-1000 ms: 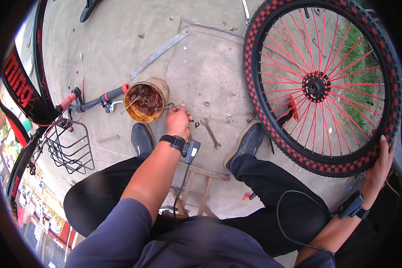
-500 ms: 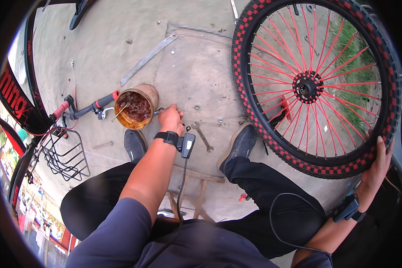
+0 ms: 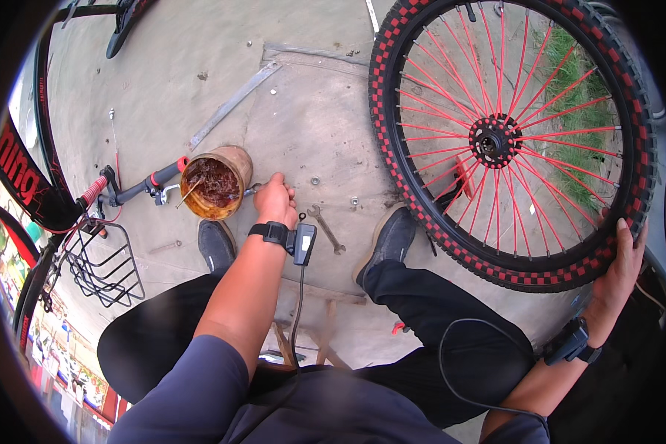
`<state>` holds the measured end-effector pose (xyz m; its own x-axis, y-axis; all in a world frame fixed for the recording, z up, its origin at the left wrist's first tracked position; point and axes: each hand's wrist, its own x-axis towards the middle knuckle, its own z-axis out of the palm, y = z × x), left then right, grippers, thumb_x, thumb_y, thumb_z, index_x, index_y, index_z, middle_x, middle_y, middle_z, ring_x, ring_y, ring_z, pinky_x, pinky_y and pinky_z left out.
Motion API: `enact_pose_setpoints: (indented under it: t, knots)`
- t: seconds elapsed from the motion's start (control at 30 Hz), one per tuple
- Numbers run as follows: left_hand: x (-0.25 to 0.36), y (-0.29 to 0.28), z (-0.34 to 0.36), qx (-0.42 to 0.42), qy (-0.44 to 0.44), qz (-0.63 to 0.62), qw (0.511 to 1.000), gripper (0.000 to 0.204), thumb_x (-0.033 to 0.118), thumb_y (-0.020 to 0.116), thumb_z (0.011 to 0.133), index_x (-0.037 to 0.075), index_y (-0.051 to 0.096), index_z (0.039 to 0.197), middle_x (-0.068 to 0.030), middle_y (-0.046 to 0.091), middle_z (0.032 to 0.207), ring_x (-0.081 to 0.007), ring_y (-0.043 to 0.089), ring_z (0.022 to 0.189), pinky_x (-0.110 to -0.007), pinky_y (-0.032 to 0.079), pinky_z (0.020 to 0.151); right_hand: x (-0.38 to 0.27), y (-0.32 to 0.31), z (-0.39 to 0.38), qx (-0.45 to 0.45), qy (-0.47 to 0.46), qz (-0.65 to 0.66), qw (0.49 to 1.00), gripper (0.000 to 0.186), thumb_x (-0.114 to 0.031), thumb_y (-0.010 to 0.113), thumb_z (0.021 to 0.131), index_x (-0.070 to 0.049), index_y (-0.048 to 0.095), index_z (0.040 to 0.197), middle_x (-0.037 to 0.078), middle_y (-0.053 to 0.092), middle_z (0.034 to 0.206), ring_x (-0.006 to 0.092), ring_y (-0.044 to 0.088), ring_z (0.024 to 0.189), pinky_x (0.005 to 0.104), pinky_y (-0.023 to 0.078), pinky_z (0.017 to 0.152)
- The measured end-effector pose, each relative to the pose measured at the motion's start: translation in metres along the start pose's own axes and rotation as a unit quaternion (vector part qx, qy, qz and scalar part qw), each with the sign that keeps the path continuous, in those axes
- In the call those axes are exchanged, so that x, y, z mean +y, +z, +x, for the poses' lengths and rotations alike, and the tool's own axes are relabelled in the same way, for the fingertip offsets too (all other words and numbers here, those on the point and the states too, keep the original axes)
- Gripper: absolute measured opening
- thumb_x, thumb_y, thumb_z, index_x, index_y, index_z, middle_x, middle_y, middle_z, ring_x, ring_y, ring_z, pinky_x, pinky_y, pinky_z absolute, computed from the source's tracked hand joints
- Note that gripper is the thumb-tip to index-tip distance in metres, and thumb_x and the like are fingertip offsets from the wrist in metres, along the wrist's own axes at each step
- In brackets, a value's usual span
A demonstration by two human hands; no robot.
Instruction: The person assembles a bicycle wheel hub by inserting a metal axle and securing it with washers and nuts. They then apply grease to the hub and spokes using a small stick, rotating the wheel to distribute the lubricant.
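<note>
Metal tool (image 3: 254,189) held in curled fingers of left hand (image 3: 275,203) beside grease tub (image 3: 239,161), red-spoked bicycle wheel (image 3: 495,141) clasped by tyre in right hand (image 3: 620,260), fingers partly hidden.

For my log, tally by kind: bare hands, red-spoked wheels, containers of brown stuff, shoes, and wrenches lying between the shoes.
Bare hands: 2 (left hand, right hand)
Red-spoked wheel: 1
Container: 1
Shoes: 2
Wrench between them: 1
Total: 7
</note>
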<state>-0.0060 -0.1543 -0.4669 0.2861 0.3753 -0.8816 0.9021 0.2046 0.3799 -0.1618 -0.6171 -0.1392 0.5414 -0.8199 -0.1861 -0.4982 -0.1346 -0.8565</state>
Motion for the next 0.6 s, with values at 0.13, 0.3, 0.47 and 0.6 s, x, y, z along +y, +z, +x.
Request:
enact_pose_setpoints:
  t: [0.13, 0.3, 0.47, 0.6]
  knots:
    - [0.005, 0.041, -0.056, -0.143, 0.075, 0.057, 0.985, 0.013, 0.015, 0.066, 0.097, 0.005, 0.059, 0.096, -0.0013, 0.057, 0.071, -0.0094, 0.052, 0.053, -0.025, 0.038, 0.044, -0.01, 0.005, -0.006, 0.0, 0.001, -0.001, 1.0, 0.051, -0.008, 0.062, 0.1, 0.001, 0.045, 0.148, 0.009, 0.068, 0.12, 0.0163, 0.068, 0.104, 0.0287, 0.054, 0.093]
    - [0.028, 0.116, -0.154, -0.426, 0.183, 0.135, 0.876, 0.011, 0.01, 0.068, 0.097, 0.004, 0.058, 0.098, 0.0027, 0.056, 0.071, -0.0049, 0.049, 0.053, -0.024, 0.042, 0.047, -0.017, 0.02, -0.008, 0.003, -0.018, 0.019, 1.0, 0.052, -0.004, 0.062, 0.099, 0.003, 0.045, 0.147, 0.009, 0.069, 0.12, 0.0157, 0.067, 0.104, 0.0281, 0.053, 0.093]
    - [0.027, 0.159, -0.19, -0.498, 0.328, 0.179, 0.782, 0.016, 0.012, 0.07, 0.092, -0.002, 0.063, 0.097, -0.0021, 0.066, 0.075, -0.0074, 0.062, 0.065, -0.027, 0.051, 0.062, -0.019, 0.021, -0.008, -0.007, -0.022, 0.019, 1.0, 0.052, -0.004, 0.063, 0.098, 0.003, 0.045, 0.147, 0.008, 0.069, 0.121, 0.0146, 0.067, 0.104, 0.0283, 0.052, 0.094]
    - [0.023, 0.169, -0.199, -0.493, 0.356, 0.199, 0.769, 0.01, 0.006, 0.069, 0.095, 0.001, 0.061, 0.098, 0.0041, 0.059, 0.073, -0.001, 0.049, 0.063, -0.022, 0.04, 0.054, -0.021, 0.023, -0.01, -0.008, -0.026, 0.016, 1.0, 0.053, -0.003, 0.063, 0.098, 0.003, 0.045, 0.147, 0.008, 0.068, 0.122, 0.0147, 0.066, 0.105, 0.0284, 0.051, 0.096]
